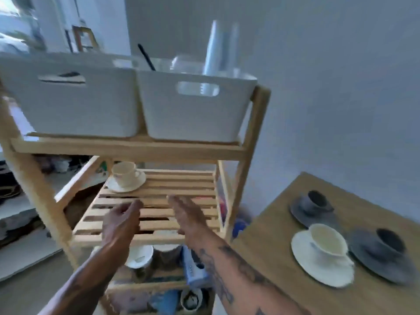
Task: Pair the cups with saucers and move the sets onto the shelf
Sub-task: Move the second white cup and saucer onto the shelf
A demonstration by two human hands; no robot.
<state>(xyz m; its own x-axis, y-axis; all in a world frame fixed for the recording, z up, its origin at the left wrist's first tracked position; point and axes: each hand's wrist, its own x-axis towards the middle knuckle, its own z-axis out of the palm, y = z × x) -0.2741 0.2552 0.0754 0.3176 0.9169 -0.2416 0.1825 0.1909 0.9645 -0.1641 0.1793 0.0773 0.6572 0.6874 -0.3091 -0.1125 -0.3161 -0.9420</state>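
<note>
A white cup (124, 173) stands on a white saucer (118, 186) at the back left of the slatted middle shelf (181, 185). My left hand (121, 220) and my right hand (187, 213) hover over the shelf's front half, both holding nothing, fingers loosely apart. On the wooden table (268, 246) at the right stand three more sets: a white cup (327, 241) on a white saucer (318, 269), a dark grey cup (389, 241) on a grey saucer (372, 262), and another grey cup (316, 202) on a grey saucer (302, 215) farther back.
Two white bins (68, 103) (193, 112) fill the top shelf of the wooden rack (248, 142). The lower shelves hold mugs (139, 258) and a blue package (194, 269). The table stands close to the rack's right side.
</note>
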